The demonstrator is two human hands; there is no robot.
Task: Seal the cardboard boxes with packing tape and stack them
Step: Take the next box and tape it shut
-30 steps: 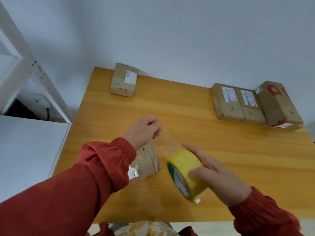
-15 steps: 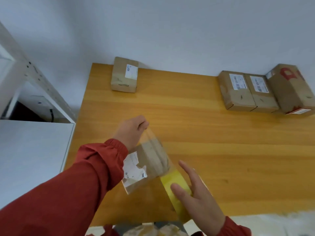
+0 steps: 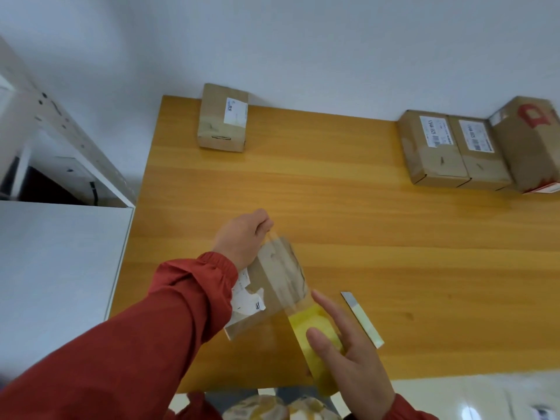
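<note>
Head view: the free end of the clear tape strip [image 3: 280, 262] is pinched in the curled fingers of the left hand [image 3: 242, 241], while the yellow tape roll [image 3: 307, 327] is clamped between the thumb and nearly straight fingers of the right hand [image 3: 354, 356]. The strip is held taut over the small cardboard box [image 3: 274, 298] at the near edge of the counter [image 3: 363, 225], apparently so it can be lined up before being pressed down; contact cannot be judged. A flat blade-like tool [image 3: 362, 319] is kept just beside the right hand, probably for cutting. 1 box [image 3: 222, 118] is set at the far left and 3 boxes [image 3: 475, 153] are lined up at the far right, unstacked.
</note>
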